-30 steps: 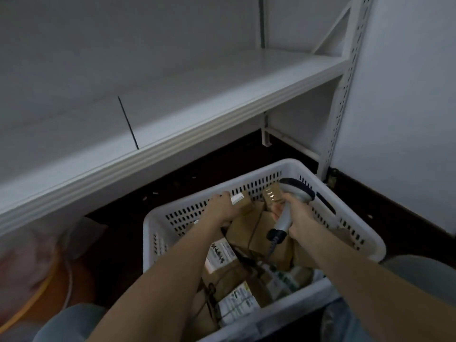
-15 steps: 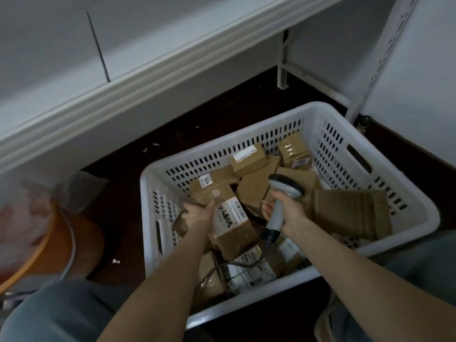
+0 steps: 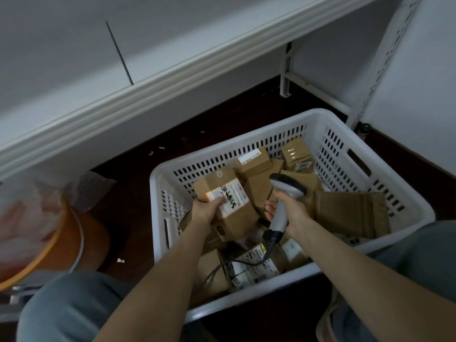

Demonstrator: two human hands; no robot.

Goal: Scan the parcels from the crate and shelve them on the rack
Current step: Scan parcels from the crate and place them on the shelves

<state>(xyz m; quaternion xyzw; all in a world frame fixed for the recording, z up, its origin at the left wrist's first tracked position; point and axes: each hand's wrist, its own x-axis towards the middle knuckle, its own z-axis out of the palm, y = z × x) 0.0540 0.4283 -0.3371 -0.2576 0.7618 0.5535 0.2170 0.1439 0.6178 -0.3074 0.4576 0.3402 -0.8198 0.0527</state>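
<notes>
- A white slatted crate (image 3: 345, 154) sits on the dark brown floor (image 3: 138, 193), against the foot of the white rack (image 3: 153, 77); the rack's shelf edge runs above it; a pale wall (image 3: 424, 99) stands to the right
- The left hand (image 3: 206, 211) grips a labelled brown parcel (image 3: 229, 203), raised near the crate's left wall
- The right hand (image 3: 291, 213) is wrapped round a grey scanner (image 3: 283, 201), over the crate's middle; its cable trails toward the near edge
- Other brown parcels (image 3: 350, 213) fill the crate
- An orange tub (image 3: 59, 243) stands on the floor to the left

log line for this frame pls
phase: scan | left hand: gripping labelled parcel, label up, over crate | right hand: holding scanner beside parcel | rack shelf: bare where visible
</notes>
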